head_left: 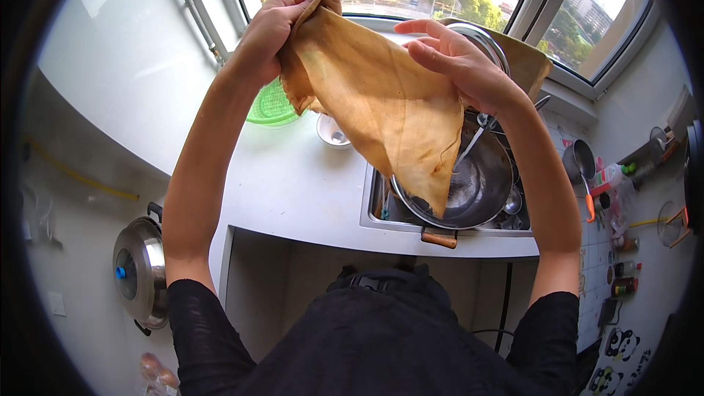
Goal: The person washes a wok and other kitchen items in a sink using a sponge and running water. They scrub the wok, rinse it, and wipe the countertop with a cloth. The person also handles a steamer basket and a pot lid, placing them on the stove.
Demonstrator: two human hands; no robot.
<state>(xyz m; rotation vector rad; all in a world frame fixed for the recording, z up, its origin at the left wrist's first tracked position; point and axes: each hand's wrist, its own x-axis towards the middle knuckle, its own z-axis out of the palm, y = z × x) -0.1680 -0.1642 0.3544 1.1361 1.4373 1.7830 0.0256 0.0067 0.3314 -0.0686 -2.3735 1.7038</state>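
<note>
My left hand (278,30) pinches the bunched upper corner of a large tan sheet (385,88), cloth-like with ragged edges. The sheet slants down to the right, its lower tip hanging over a dark wok (484,181) in the sink (371,198). Near the sheet's upper right edge is my right hand (456,63), fingers apart, with no grip on it visible. A stream of water (470,147) runs from the partly hidden faucet (487,120) into the wok. A white bowl (333,133) and a green plastic basket (270,107) stand left of the sink, partly covered by the sheet and arm.
Another tan sheet (520,58) drapes by the window behind a round metal rim (487,38). The wok's wooden handle (439,239) juts over the front edge of the counter (286,198). A saucepan (580,157) and bottles (608,176) are at right; a lidded pot (140,272) is at left.
</note>
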